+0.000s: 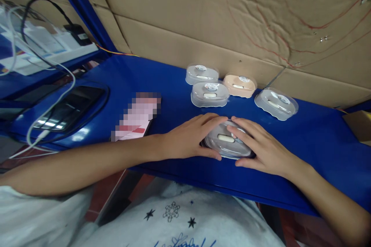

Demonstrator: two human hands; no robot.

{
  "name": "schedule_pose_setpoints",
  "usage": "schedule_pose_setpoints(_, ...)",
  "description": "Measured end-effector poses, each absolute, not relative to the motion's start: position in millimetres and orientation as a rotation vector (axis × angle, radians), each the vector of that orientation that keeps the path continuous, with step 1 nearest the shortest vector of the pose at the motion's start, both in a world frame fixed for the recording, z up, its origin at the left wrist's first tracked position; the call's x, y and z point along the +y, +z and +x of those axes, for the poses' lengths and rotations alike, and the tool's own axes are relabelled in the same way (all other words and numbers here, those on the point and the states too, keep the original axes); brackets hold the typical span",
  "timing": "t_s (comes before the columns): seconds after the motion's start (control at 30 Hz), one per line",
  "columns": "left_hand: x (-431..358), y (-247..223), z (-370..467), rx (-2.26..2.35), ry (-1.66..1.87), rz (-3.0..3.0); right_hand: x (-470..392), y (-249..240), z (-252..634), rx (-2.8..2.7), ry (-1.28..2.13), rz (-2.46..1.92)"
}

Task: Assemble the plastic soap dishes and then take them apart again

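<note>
Between my two hands, on the blue tabletop near its front edge, rests a clear-lidded oval box [227, 147] with a pale handle on top and a grey inside. My left hand [199, 136] is wrapped round its left end, thumb along the front. My right hand [261, 144] curves round the right end, with fingers over part of the lid and its label. Behind it stand similar boxes: a grey one [210, 98], another grey one [202, 78], a peach one [240, 89] and a grey one [276, 108] at the right.
A phone with a blurred pink screen [136, 117] lies left of my hands. Farther left are a dark tablet-like device [71, 106] with cables and a white power strip [58, 56] on a shelf. Cardboard [179, 19] lines the back; a cardboard box [358, 125] sits at right.
</note>
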State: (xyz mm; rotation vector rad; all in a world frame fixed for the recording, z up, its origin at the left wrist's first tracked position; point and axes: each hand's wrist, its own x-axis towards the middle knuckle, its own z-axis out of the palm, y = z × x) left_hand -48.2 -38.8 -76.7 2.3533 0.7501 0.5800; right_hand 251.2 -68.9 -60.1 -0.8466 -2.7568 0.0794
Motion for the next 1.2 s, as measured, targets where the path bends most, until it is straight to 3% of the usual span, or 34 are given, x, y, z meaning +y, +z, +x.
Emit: schedule_pose_setpoints(1.2,-40,-70,-53,0.694,0.487,2.341,-78,-61,238,-2.725,0.022,-0.820)
